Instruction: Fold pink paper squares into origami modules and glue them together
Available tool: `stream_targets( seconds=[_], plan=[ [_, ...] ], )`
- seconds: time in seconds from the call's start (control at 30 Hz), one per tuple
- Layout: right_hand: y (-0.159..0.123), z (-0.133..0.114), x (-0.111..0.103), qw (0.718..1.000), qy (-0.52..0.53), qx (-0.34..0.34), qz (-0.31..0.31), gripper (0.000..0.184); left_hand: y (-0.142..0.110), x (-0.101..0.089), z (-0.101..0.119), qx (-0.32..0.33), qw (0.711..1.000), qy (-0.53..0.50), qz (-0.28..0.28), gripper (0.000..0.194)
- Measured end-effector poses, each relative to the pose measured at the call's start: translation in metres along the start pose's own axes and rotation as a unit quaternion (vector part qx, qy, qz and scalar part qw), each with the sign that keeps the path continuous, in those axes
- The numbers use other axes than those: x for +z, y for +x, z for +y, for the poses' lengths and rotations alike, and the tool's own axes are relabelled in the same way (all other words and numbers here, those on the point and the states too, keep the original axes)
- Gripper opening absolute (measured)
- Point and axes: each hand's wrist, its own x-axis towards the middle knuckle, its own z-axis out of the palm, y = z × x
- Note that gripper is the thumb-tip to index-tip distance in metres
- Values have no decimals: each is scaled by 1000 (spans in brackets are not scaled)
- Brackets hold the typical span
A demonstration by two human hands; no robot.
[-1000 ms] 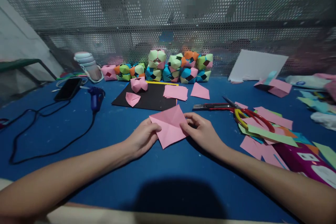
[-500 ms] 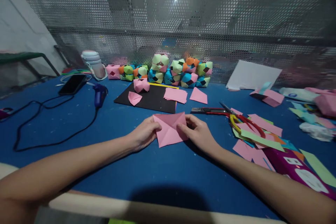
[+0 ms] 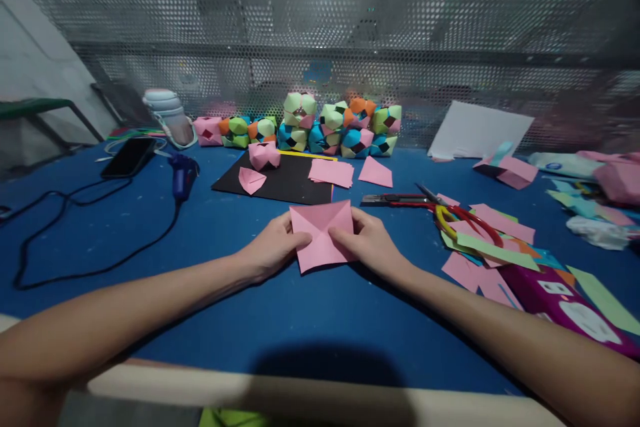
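Note:
A creased square of pink paper point(image 3: 324, 250) is held between my two hands above the blue table. My left hand point(image 3: 274, 245) grips its left edge, thumb on top and fingers behind. On the right edge, my right hand point(image 3: 374, 240) pinches it the same way, and both thumbs point in toward the middle. Diagonal folds cross the sheet. Just beyond lies a black sheet point(image 3: 295, 180) bearing a folded pink piece point(image 3: 251, 180) and a pink paper shape point(image 3: 264, 155). A stack of pink squares point(image 3: 331, 173) overlaps its right edge, beside a loose pink square point(image 3: 376, 172).
Colourful folded paper balls point(image 3: 327, 137) line the back. A blue glue gun point(image 3: 183, 177), phone point(image 3: 129, 157) and bottle point(image 3: 170, 119) stand left. Right are a cutter point(image 3: 395, 200), scissors point(image 3: 470, 220), paper scraps point(image 3: 500, 223) and a purple power strip point(image 3: 565, 307).
My thumbs have slid inward over the pink paper, and the sheet looks flatter. The whole view has shifted slightly, with the objects appearing a little higher and further left.

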Motion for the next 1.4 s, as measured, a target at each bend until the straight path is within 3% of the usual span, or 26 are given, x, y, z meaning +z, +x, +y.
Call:
stream_targets(
  seconds=[0.2, 0.43, 0.77, 1.13, 1.4],
  plan=[
    [0, 3, 2, 996, 79, 16, -33, 22, -2, 0, 5, 28, 997, 65, 33, 39],
    [-5, -1, 7, 993, 110, 31, -31, 20, -10, 5, 11, 63, 984, 154, 56, 35],
    [-7, 1, 8, 996, 91, 4, -20, 22, -10, 4, 8, 66, 989, 129, 43, 22],
    [-11, -12, 11, 1000, 10, -24, 3, 15, -14, 1, 6, 82, 970, 227, 27, 19],
    [-20, -19, 3, 982, -145, -94, -82, 27, -22, 6, 12, 111, 948, 300, -2, 22]
  ],
)
